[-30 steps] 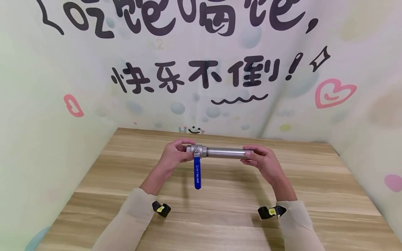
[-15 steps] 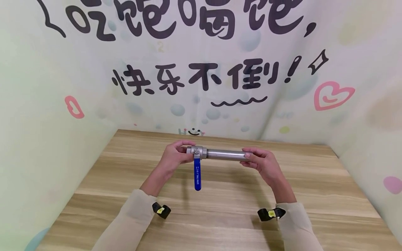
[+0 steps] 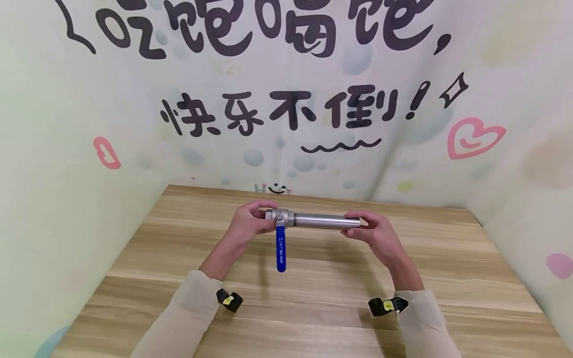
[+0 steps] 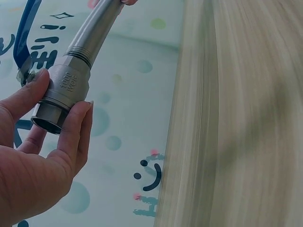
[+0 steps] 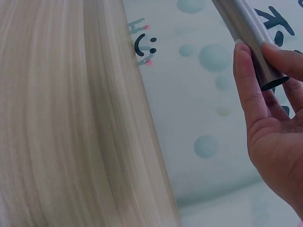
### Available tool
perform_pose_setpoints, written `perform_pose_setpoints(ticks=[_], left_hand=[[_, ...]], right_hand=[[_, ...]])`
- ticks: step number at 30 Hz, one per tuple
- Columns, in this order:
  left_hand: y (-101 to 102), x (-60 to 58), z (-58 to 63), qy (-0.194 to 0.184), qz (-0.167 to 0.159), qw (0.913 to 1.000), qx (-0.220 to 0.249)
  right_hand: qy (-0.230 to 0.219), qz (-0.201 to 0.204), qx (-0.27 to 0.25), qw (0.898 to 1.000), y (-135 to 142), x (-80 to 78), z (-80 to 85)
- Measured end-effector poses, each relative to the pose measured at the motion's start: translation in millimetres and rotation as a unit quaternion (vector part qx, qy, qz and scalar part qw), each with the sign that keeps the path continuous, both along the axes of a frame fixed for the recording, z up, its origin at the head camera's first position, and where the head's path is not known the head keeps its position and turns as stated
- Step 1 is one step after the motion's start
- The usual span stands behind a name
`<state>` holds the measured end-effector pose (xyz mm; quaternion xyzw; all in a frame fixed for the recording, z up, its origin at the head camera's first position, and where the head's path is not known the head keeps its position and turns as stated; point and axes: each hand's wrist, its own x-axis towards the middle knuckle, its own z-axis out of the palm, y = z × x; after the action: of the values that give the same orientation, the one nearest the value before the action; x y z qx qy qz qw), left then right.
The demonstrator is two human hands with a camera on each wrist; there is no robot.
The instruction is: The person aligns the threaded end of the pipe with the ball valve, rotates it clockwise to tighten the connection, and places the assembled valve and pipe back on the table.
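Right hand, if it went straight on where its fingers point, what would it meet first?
Sliding along the metal pipe it holds, the right hand would probably meet the ball valve at the pipe's other end, ahead of the left hand; exact depth is unclear in the head view.

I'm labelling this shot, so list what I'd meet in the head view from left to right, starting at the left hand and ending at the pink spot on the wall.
Left hand → ball valve → metal pipe → right hand → pink heart drawing → pink spot.
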<state>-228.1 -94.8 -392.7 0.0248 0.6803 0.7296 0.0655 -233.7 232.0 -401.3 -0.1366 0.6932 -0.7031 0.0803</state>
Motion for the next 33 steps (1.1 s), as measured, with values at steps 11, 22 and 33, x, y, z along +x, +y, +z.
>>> perform_pose_setpoints(ticks=[11, 22, 33], left_hand=[[1.1, 0.6, -0.2, 0.001, -0.004, 1.0, -0.001], [-0.5, 0.4, -2.1, 0.002, -0.004, 1.0, -0.006], [0.2, 0.8, -1.0, 0.006, -0.005, 0.9999, -0.008]], right_hand=[[-0.005, 0.0, -0.066, 0.998, 1.8, -0.8, -3.4], [-0.01, 0.002, -0.065, 0.998, 2.1, -4.0, -5.6], [-0.023, -0.008, -0.056, 0.998, 0.7, -3.2, -4.6]])
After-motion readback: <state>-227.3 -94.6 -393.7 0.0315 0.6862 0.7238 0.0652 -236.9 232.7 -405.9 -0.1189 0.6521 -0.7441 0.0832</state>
